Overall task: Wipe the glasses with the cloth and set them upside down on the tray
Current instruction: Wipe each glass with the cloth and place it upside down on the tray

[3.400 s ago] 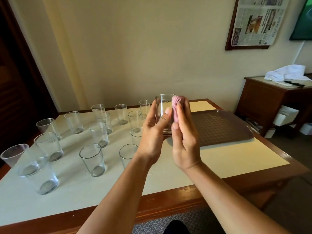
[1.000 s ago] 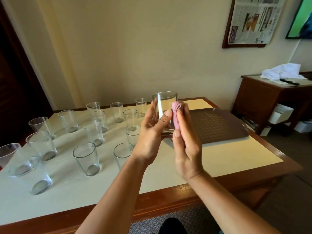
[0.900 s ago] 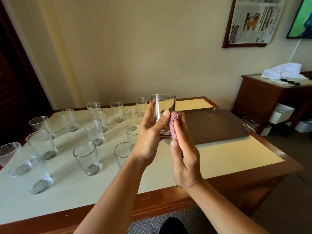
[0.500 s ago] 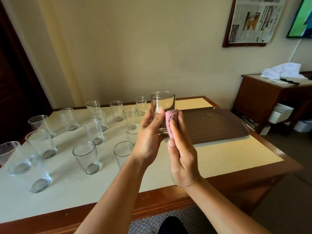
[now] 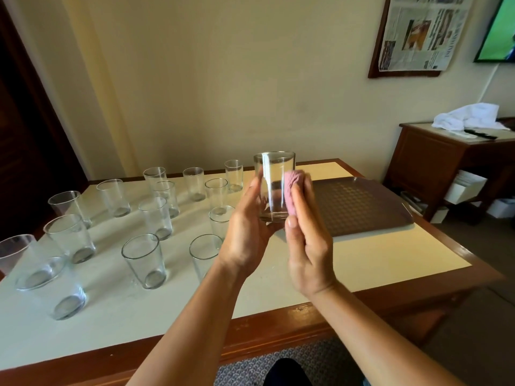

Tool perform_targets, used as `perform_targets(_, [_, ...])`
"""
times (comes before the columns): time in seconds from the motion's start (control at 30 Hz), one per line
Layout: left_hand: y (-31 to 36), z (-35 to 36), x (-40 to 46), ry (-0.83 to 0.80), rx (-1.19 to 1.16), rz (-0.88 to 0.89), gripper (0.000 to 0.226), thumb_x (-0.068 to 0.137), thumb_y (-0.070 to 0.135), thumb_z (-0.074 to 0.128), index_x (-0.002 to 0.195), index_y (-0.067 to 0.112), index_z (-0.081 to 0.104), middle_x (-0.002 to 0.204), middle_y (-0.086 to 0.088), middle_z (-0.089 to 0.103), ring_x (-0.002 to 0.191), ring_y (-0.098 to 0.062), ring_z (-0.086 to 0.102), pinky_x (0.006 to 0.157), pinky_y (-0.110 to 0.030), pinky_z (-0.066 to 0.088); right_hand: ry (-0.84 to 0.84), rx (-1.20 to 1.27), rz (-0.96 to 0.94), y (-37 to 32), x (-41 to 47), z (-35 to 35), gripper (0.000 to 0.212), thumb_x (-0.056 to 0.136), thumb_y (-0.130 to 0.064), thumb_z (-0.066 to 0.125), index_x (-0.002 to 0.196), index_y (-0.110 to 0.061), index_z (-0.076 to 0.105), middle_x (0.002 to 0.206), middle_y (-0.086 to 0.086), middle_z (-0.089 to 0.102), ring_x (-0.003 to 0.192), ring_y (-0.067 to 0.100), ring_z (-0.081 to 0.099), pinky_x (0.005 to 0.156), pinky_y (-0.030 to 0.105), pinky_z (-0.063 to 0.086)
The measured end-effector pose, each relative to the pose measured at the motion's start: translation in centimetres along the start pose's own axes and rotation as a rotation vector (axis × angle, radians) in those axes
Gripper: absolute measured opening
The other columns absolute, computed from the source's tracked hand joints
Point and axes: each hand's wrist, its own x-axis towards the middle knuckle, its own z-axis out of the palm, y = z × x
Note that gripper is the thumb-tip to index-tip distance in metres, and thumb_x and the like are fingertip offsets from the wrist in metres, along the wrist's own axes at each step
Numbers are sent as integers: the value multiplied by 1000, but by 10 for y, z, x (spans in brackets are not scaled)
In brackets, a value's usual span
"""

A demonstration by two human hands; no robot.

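— How many glasses do you count?

— Thirteen stand upright on the surface [image 5: 390, 254], all left of the tray [image 5: 362, 207]. One more glass [image 5: 271, 188] is raised, mouth up, gripped by your left hand [image 5: 245, 235].

— And your right hand [image 5: 309, 246]?

— It presses one pink cloth [image 5: 292, 190] against that glass.

— Any room?

— The tray lies near the surface's right edge, bare.

Leftmost glass [image 5: 12, 250] cut by edge — television [image 5: 498, 29] too

Upright glass [image 5: 274, 188] in left hand [image 5: 246, 232], pink cloth [image 5: 292, 193] against its side under right hand [image 5: 309, 246], above table [image 5: 390, 254].
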Motion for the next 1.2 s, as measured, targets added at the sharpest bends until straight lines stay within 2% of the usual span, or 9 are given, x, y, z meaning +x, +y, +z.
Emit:
perform_targets(0.17, [0, 4, 2, 34, -10, 11, 56, 106, 34, 57, 159, 23, 40, 130, -10, 69, 113, -27, 69, 97, -47, 55, 58, -39, 23, -1, 30, -5, 47, 103, 0, 38, 149, 8, 32, 161, 30, 25, 154, 41, 22, 125, 45, 25])
perform_targets(0.27, [6, 5, 4, 117, -17, 18, 66, 98, 38, 68, 156, 20, 43, 126, -9, 70, 114, -29, 69, 102, -44, 53, -16, 19, 31, -3, 3, 5, 48, 102, 2, 39, 150, 8, 30, 162, 30, 24, 152, 46, 23, 121, 60, 29])
perform_targets(0.37, [6, 1, 1, 65, -51, -28, 51, 104, 49, 50, 148, 22, 55, 133, -9, 70, 128, -37, 64, 106, -49, 50, -14, -2, 28, -2, -10, 7, 47, 103, 0, 40, 149, 7, 33, 161, 30, 26, 152, 45, 26, 121, 58, 30])
perform_targets(0.47, [1, -3, -3, -5, -29, -19, 45, 112, 42, 35, 154, 30, 48, 138, -8, 69, 127, -30, 66, 103, -51, 51, 21, -13, 9, -1, 15, 2, 47, 102, 2, 41, 148, 6, 33, 161, 31, 26, 152, 44, 25, 123, 53, 29])
perform_targets(0.67, [6, -3, 8, 75, -35, 67, 63, 101, 31, 62, 158, 21, 40, 128, -6, 70, 106, -19, 70, 85, -32, 57, -21, 40, -7, -6, 7, 12, 49, 101, 5, 40, 149, 8, 33, 162, 29, 24, 150, 51, 25, 118, 60, 34])
perform_targets(0.77, [5, -7, 8, 64, -56, 54, 58, 104, 39, 56, 157, 21, 43, 128, -5, 71, 112, -22, 68, 94, -37, 54, -61, 46, -3, -3, -9, 15, 49, 103, 2, 41, 151, 6, 32, 163, 29, 24, 149, 52, 27, 112, 70, 36])
perform_targets(0.93, [0, -7, 0, -4, -54, 12, 51, 109, 31, 49, 158, 36, 38, 131, -5, 72, 109, -20, 72, 91, -41, 56, 73, -16, 9, -1, 37, 5, 49, 99, 10, 42, 147, 8, 35, 160, 33, 27, 151, 47, 26, 121, 59, 30])
perform_targets(1.03, [3, -5, 4, 76, -103, 50, 64, 99, 29, 68, 158, 23, 41, 126, -9, 72, 104, -24, 71, 86, -38, 58, 19, -4, 4, -4, 23, 11, 49, 100, 8, 41, 148, 8, 34, 161, 32, 25, 151, 48, 25, 118, 64, 32])
perform_targets(1.2, [6, -8, 4, 74, -105, -32, 54, 106, 46, 51, 150, 15, 53, 132, -11, 70, 118, -26, 69, 103, -44, 52, -52, 30, 12, -4, -3, 15, 44, 105, -2, 40, 147, 10, 36, 161, 30, 27, 149, 49, 28, 114, 67, 36])
